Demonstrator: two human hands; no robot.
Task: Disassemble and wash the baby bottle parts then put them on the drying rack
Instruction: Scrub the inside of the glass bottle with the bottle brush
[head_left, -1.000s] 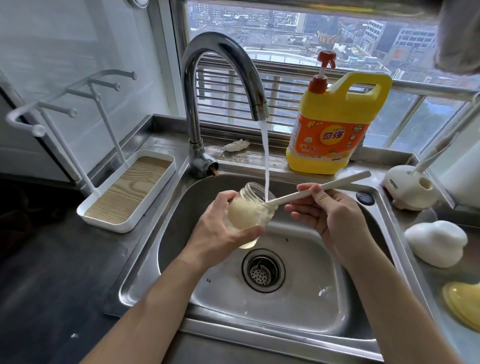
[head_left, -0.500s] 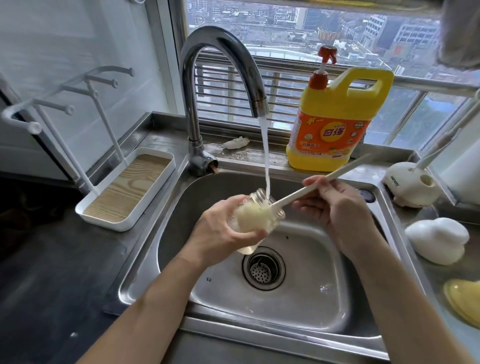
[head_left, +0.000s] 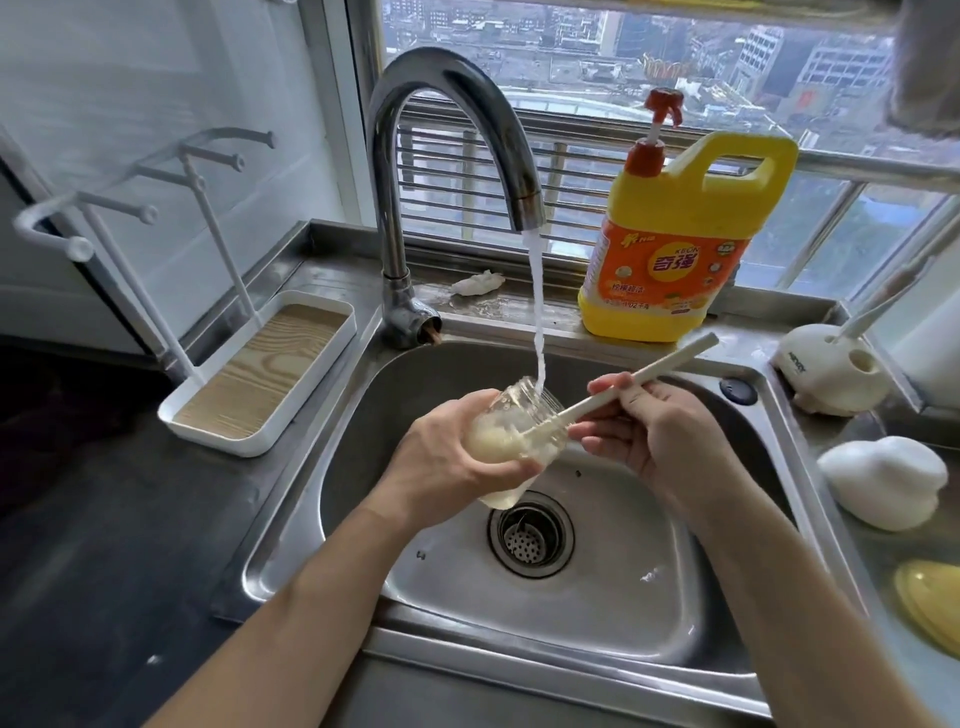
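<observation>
Bottle (head_left: 527, 415) over sink (head_left: 571, 613), above drain (head_left: 530, 535), tilted: long axis diagonal, mouth up and right, base toward drain. Left hand (head_left: 441, 462) wraps the body, fingers curled round it. Right hand (head_left: 670, 436) pinches brush (head_left: 670, 364); head inside bottle, handle slanting up-right. Water (head_left: 537, 312) from faucet (head_left: 441, 93) hits bottle mouth. 1 yellow detergent jug (head_left: 675, 249) on ledge behind. Drying rack (head_left: 208, 431) on counter, left.
</observation>
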